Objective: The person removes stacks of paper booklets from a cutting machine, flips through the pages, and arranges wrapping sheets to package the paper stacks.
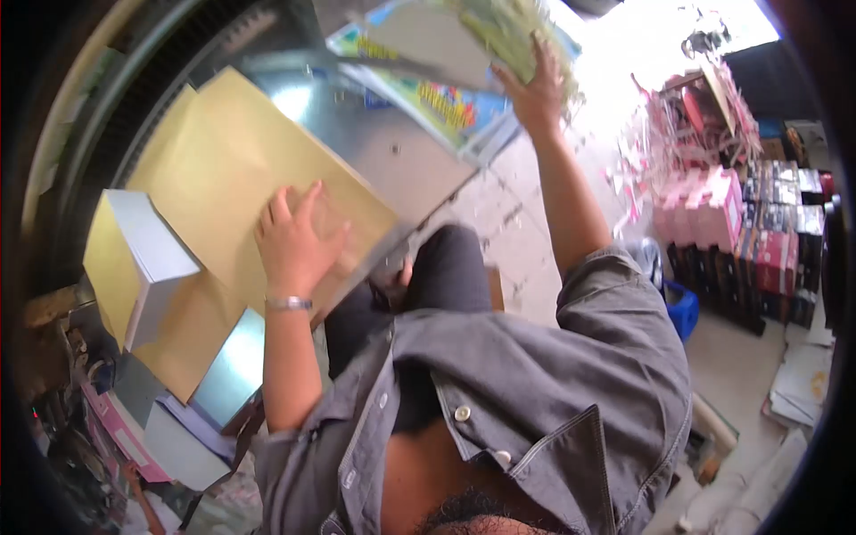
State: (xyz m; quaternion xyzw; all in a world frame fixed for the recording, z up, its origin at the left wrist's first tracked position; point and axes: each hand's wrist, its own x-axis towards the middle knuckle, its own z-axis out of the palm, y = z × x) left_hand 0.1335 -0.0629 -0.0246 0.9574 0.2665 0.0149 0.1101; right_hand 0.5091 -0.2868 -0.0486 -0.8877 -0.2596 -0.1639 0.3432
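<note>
My left hand point(301, 239) rests with spread fingers on a large tan paper sheet point(223, 169). The sheet is creased and lies over a metal surface, with folded flaps beside it. My right hand point(538, 92) is stretched far forward over a crumpled, yellow-green bundle point(508, 31), blurred by motion. Its thumb and a finger show on the near side; the far side of the grip is hidden. Below the bundle, a printed blue and yellow sheet point(446, 102) lies at the metal edge.
The metal work surface point(392, 147) ends near my knees. A folded white-and-tan board piece point(160, 236) stands at the left. On the right are stacked boxes point(771, 241), pink packages point(700, 209), shredded pink strips point(682, 125) and a blue plastic item point(682, 310) on the tiled floor.
</note>
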